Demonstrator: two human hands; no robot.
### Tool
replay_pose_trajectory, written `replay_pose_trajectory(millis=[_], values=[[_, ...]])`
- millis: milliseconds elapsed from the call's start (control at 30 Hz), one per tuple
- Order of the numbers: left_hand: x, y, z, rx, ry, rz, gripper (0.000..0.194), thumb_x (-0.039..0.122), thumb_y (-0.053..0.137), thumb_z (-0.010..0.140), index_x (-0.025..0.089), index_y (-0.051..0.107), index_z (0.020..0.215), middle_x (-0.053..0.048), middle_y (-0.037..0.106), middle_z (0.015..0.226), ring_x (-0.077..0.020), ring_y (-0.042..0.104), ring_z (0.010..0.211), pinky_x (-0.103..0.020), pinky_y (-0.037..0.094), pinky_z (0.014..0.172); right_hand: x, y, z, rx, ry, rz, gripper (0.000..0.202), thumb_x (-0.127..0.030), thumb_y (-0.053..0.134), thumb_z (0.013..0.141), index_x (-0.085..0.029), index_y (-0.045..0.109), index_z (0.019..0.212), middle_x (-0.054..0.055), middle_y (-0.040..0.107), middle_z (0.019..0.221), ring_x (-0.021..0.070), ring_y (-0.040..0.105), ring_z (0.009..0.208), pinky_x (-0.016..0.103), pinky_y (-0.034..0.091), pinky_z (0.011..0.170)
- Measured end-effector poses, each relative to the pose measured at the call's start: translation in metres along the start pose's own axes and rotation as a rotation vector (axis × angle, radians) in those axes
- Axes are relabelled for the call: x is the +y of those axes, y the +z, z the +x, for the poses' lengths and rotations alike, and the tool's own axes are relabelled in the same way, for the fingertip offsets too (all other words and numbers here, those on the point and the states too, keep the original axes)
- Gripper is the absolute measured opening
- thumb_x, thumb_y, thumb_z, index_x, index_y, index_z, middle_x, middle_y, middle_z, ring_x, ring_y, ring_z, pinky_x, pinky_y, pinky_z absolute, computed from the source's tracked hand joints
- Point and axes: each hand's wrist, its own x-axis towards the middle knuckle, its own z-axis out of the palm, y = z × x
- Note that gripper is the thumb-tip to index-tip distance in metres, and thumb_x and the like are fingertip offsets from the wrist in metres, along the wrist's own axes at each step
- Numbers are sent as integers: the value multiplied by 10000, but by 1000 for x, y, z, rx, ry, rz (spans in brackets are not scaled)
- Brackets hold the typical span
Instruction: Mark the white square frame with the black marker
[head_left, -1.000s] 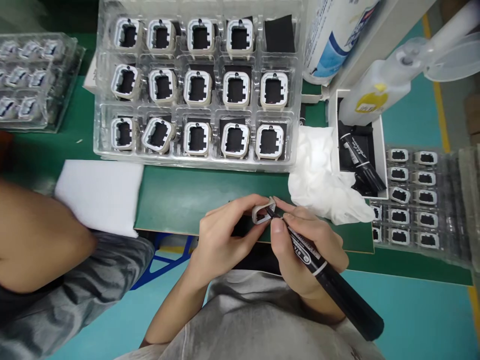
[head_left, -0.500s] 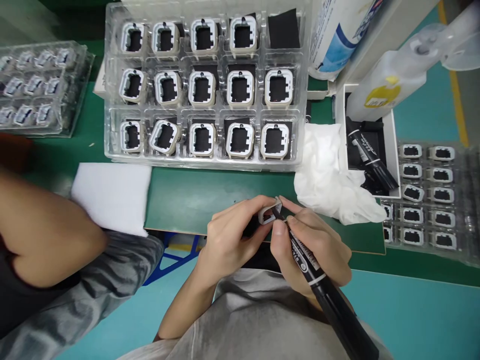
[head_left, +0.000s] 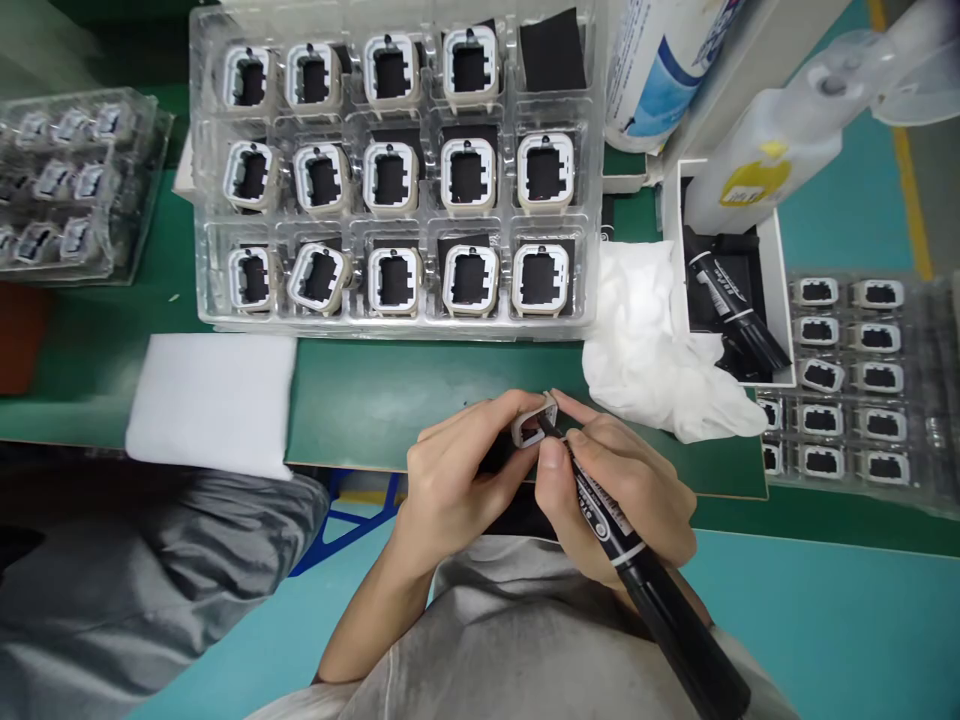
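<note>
Apparently, the step in hand was marker work inside a small pale watch-style case frame [head_left: 531, 420]. The left hand [head_left: 457, 475] pinched it between thumb and fingers over the near edge of the green bench [head_left: 360, 400]. The right hand [head_left: 622, 490] gripped a black marker pen [head_left: 675, 620], its tip at the frame's opening; contact was unclear. The next move seemed to call for a steady tip and slight turning of the frame.

A co-worker's bare arm has left the view. The white pad [head_left: 212, 403] it overlapped is now uncovered, and more of a reddish-brown object [head_left: 22, 338] shows.
</note>
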Motion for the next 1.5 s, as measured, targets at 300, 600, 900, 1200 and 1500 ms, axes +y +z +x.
replay_pose_trajectory(millis=[300,600,900,1200,1500], values=[[4,2,1,20,-60,-18,336,59,801,1019,181,694,1313,61,733,1054,18,656,903,-34,520,965,-1,1,1,39,28,29,156,129,686,1074,-19,639,1066,82,598,964,210,663,809,456,747,980],[1,4,1,47,-25,-21,383,13,820,983,150,698,1319,50,747,1075,23,679,933,-33,527,997,-1,1,-3,43,49,-11,139,96,674,1088,-34,640,1121,98,643,1049,267,734,1025,352,712,1032],[1,4,2,30,-44,-87,397,16,826,983,159,703,1333,62,756,1098,22,691,936,-34,555,990,-3,-1,0,31,55,-6,137,87,668,1103,-43,629,1121,112,659,1100,272,734,1071,338,700,1053],[-1,1,-1,-4,-217,-319,519,53,908,920,246,755,1377,88,799,1151,-43,760,953,-137,648,928,-3,-1,-3,35,95,36,156,85,662,1093,-64,616,1095,81,662,1081,258,742,1009,376,716,1041],[2,1,-1,-7,-230,-301,502,42,879,942,247,743,1380,97,789,1155,-30,757,961,-132,650,955,-4,0,-1,31,107,0,133,73,673,1092,-56,639,1093,93,674,1122,250,739,1047,315,698,1019]])
